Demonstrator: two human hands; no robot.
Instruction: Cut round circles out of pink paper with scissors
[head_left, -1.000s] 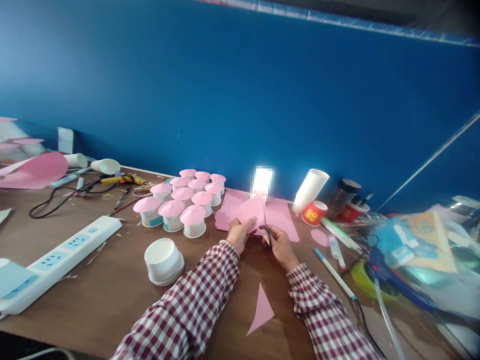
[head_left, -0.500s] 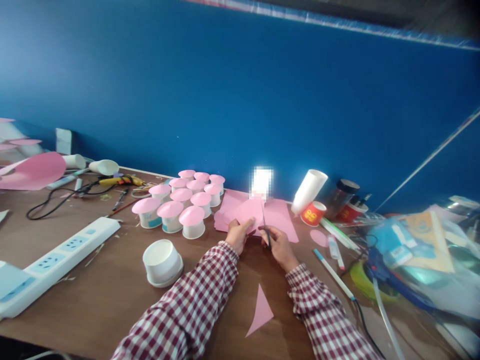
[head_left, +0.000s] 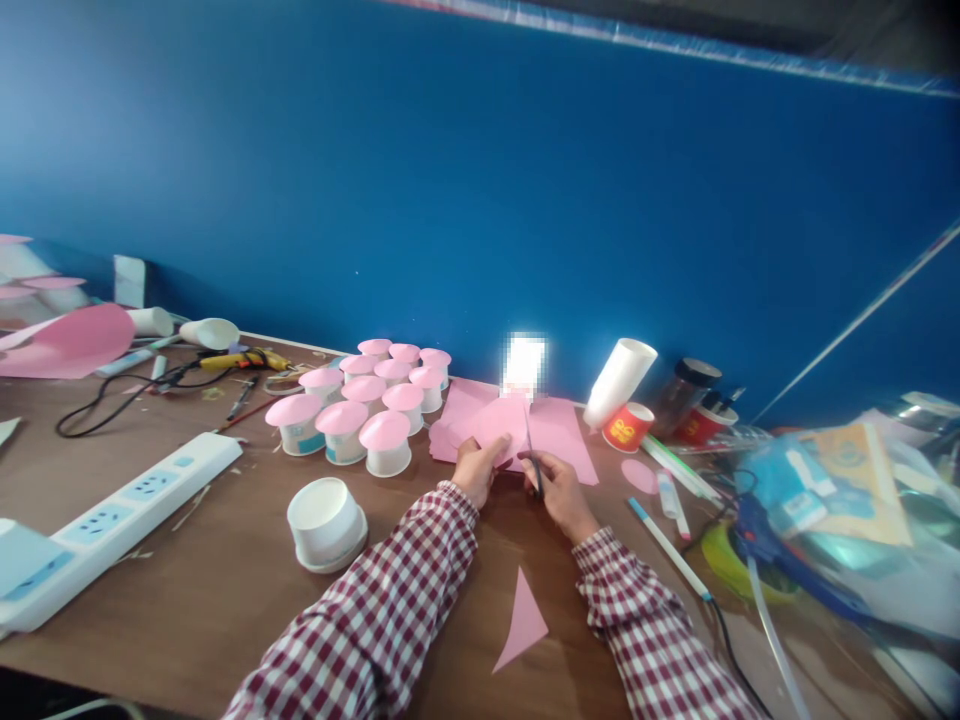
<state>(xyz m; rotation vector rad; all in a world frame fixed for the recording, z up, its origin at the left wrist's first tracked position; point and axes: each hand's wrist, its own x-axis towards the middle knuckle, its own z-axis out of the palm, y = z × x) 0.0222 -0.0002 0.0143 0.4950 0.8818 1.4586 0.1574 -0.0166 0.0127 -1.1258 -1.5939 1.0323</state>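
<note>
My left hand (head_left: 481, 470) pinches the near edge of a piece of pink paper (head_left: 491, 420), thumb on top. In my right hand (head_left: 561, 492) is a pair of dark-handled scissors (head_left: 535, 478), its blades pointing away from me along the right side of that paper. More pink sheets (head_left: 570, 440) lie stacked beneath and behind both hands. A pink triangular offcut (head_left: 521, 622) rests on the table between my forearms. To the left, several white cups carry pink paper discs (head_left: 384, 431) on top.
An upturned white tub (head_left: 326, 525) and a power strip (head_left: 127, 520) are on the left, with a yellow tool (head_left: 244, 360) behind. On the right stand a white paper tube (head_left: 621, 380), a red cup (head_left: 628, 428) and a dark jar (head_left: 691, 390), near a blue glue gun (head_left: 787, 565) and plastic bags.
Almost nothing differs. Both hands, the paper and the scissors hold nearly the same position, and the whole view has shifted very slightly.
</note>
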